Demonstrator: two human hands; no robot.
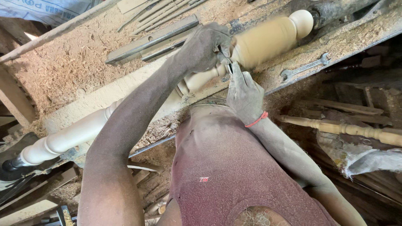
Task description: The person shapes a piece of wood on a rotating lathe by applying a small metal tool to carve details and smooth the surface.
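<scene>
At the bottom centre of the frame, closest to the camera, is the person's dust-covered maroon shirt [234, 167], with both bare arms reaching up toward the middle. The right hand [245, 94], a red band [256, 120] on its wrist, sits just above centre; its grip is closed around a slim metal tool [229, 67] whose upper end points up toward the other hand. The left hand [205, 46] lies above it, fingers curled down over the same tool and the wood, so its grip also looks closed on the tool, though the exact hold is partly hidden. The tool's tip meets a narrow neck in the long pale wooden spindle [259, 39], which runs diagonally from the lower left edge of the frame to a rounded knob at the upper right; its thick part beside the hands looks blurred. The spindle lies across a counter [75, 62] thick with sawdust and shavings. At middle right a finished turned baluster [343, 127] lies well apart from the hands. Farther up, a metal wrench [305, 67] rests in the sawdust at upper right, and flat metal bars [153, 37] lie along the upper centre.
</scene>
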